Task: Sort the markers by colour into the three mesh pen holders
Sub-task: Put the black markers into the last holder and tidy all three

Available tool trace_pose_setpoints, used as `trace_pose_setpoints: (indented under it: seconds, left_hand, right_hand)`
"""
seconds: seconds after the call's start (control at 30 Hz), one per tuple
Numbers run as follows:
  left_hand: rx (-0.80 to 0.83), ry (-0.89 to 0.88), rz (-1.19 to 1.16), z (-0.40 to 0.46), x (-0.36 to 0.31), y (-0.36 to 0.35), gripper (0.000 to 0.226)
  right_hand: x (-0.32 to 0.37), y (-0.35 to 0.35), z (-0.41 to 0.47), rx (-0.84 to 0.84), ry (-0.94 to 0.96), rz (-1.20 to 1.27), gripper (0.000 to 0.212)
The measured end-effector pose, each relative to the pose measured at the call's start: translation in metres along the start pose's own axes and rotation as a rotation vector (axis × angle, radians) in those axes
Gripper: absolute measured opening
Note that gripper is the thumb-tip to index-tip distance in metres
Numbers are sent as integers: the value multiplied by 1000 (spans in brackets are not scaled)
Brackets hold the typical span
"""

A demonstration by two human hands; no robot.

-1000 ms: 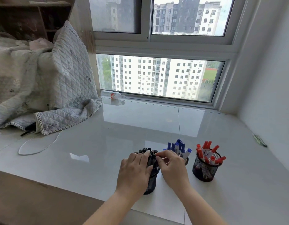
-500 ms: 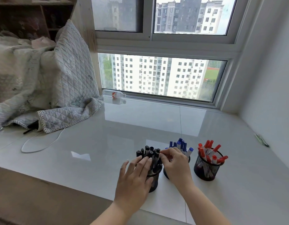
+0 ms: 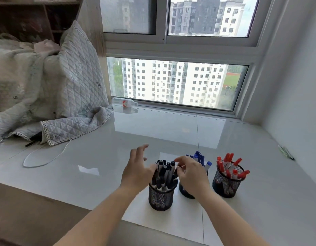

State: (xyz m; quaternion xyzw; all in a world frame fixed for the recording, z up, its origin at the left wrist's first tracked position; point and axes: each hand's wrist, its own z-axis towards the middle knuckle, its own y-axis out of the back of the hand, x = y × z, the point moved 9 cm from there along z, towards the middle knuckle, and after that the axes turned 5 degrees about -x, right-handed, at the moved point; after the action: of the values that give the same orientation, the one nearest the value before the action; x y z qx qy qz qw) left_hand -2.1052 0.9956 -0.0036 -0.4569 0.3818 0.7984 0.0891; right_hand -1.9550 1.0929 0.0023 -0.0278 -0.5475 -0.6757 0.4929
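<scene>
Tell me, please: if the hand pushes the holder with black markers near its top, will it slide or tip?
The left holder is tall, narrow and crammed with black markers, so it would probably tip. The glossy sill suggests a low push would slide it.

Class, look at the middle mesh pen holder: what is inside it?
Blue-capped markers stand in the middle holder, their caps sticking up behind the right hand. That hand covers most of the holder, so the count is hidden.

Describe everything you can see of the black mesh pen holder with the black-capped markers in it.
The black mesh pen holder is a round cup of fine dark wire mesh with a solid rim, standing upright on the glossy pale sill, leftmost of three. It is packed with black-capped markers, caps up and leaning. The left hand sits against the markers' left side; the right hand hovers at their right, contact unclear.
</scene>
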Motion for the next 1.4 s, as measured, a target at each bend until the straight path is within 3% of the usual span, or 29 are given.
trace_pose_setpoints:
  seconds: [0.1,0.23,0.63,0.8,0.9,1.0,1.2,1.33,1.4]
  left_hand:
    - [277,188,-117,18,14,-22,40]
    - [478,191,46,25,13,-39,32]
    - [589,173,280,31,6,-46,22]
    - [508,-6,494,36,-12,-39,21]
    - [383,-110,554,40,-32,-26,20]
    - [174,-151,414,48,-59,4,17]
    - [-163,-248,183,46,-89,54,13]
    - [-332,-205,0,38,-73,74,17]
    - [-362,-95,-134,36,-56,77,13]
  right_hand:
    - [2,-2,10,84,10,-58,28]
    - [4,-8,20,190,-13,-59,28]
    - [7,-20,24,317,-27,-139,24]
    - [7,-18,22,304,-17,-153,22]
    - [10,-1,26,168,-19,-15,17]
    - [15,30,34,-31,-8,154,11]
    - [16,75,39,-261,-45,451,11]
    - [3,87,32,-396,-157,666,10]
    - [-8,86,29,-414,-270,791,11]
